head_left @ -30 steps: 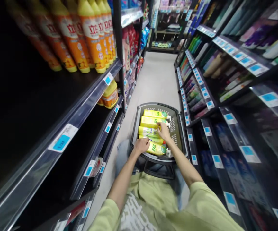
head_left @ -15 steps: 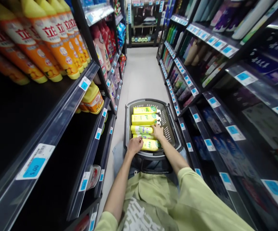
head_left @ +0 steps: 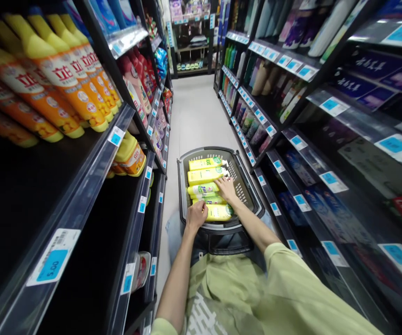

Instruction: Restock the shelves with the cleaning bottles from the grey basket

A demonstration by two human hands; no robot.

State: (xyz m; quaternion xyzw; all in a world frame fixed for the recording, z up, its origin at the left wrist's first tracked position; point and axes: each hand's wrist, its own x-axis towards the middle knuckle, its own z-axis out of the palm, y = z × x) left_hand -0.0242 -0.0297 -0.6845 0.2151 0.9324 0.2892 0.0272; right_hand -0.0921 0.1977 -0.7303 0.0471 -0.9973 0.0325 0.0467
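A grey shopping basket (head_left: 182,197) in front of me holds several yellow bottles lying on their sides. Two yellow pump bottles (head_left: 206,176) lie at its far end, white pumps pointing right. My right hand (head_left: 226,190) bends its fingers over the right end of a slim yellow-green bottle (head_left: 201,189) in the middle. Another slim bottle (head_left: 214,200) lies just nearer, partly covered. My left hand (head_left: 197,215) has curled fingers against the left end of the nearest yellow bottle (head_left: 220,213); its fingertips are partly hidden. The basket's black handle (head_left: 228,251) rests folded toward my body.
Shelving hems in the aisle on both sides. Orange bottles with yellow caps (head_left: 64,79) stand upper left, above a yellow jug (head_left: 131,156). Dark boxes (head_left: 371,83) and toiletries fill the right shelves (head_left: 298,65). Pale floor (head_left: 197,111) leads to another display rack.
The view has shifted slightly, so the shelves sit differently. Both hands stay among the bottles, with only small finger movements. The middle bottles look slightly more tilted.
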